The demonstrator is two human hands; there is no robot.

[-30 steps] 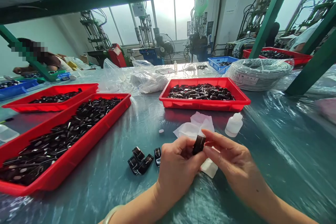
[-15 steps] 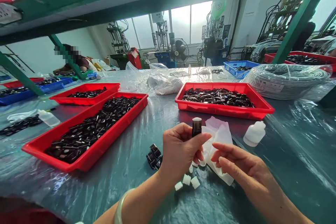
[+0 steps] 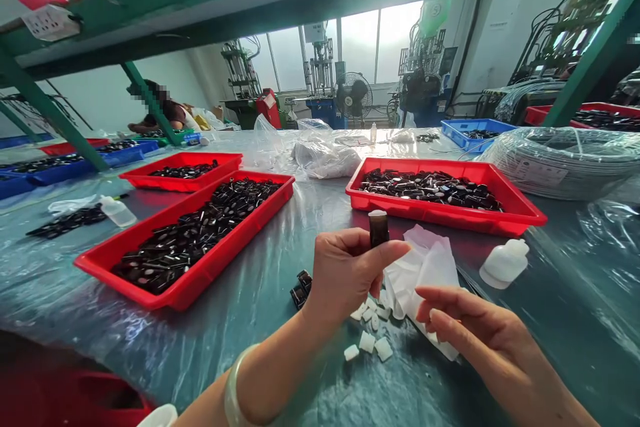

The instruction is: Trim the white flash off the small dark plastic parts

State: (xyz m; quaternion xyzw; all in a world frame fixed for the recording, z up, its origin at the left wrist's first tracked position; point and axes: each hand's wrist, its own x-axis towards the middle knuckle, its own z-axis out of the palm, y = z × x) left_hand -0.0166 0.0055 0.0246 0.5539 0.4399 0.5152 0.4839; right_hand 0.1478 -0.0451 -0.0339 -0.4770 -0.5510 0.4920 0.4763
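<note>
The person's left hand (image 3: 345,273) grasps a small dark piece (image 3: 379,232) upright between thumb and fingers, its whitish end on top, above the tabletop (image 3: 240,353) and on the near side of a red tray (image 3: 445,219). The right hand (image 3: 475,333) hangs apart from the piece, its grip released, thumb and fingers loosely bent near a crumpled white sheet (image 3: 433,263). Small white blocks (image 3: 367,342) lie scattered below the left hand; a white bottle (image 3: 505,263) sits beyond the right.
</note>
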